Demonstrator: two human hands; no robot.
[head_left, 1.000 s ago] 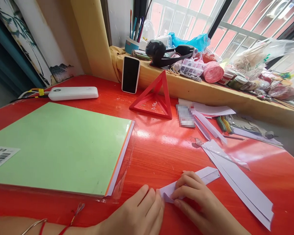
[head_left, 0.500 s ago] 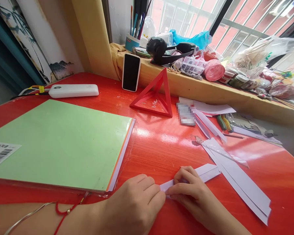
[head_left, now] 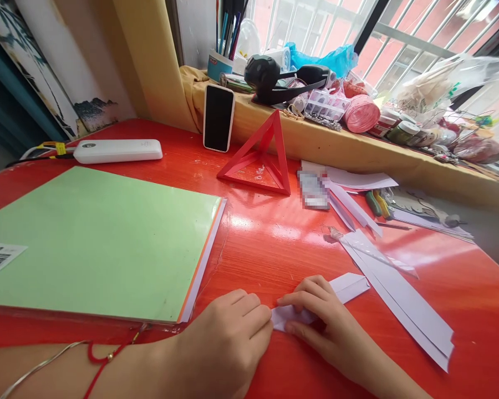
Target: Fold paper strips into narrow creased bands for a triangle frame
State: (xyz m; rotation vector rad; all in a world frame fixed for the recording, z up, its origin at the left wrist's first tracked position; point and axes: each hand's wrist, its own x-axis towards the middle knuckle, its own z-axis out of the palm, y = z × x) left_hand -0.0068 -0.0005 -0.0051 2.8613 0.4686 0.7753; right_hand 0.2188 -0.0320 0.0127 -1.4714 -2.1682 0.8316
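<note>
A folded white paper strip point(head_left: 351, 287) lies at a slant on the red table, its far right end showing clear creases. My left hand point(head_left: 232, 338) is closed at the strip's left end, which its fingers mostly hide. My right hand point(head_left: 322, 318) grips the strip's middle, fingertips on the far side and thumb on the near edge. Part of the white paper shows between that thumb and forefinger. Just to the right lie flat white paper strips point(head_left: 403, 299), with a clear triangular ruler point(head_left: 378, 256) across their upper end.
A red paper pyramid frame point(head_left: 280, 160) stands behind the hands, near a phone point(head_left: 218, 119). Left is a stack of green sheets point(head_left: 108, 244), with a white power bank point(head_left: 118, 151) behind it. More folded strips point(head_left: 355, 208) and pliers point(head_left: 378, 204) lie back right, below the cluttered windowsill.
My right hand's fingers have spread from a tight pinch, with the forefinger lifted away from the thumb. My left hand stays closed at the strip's left end. The view has shifted slightly.
</note>
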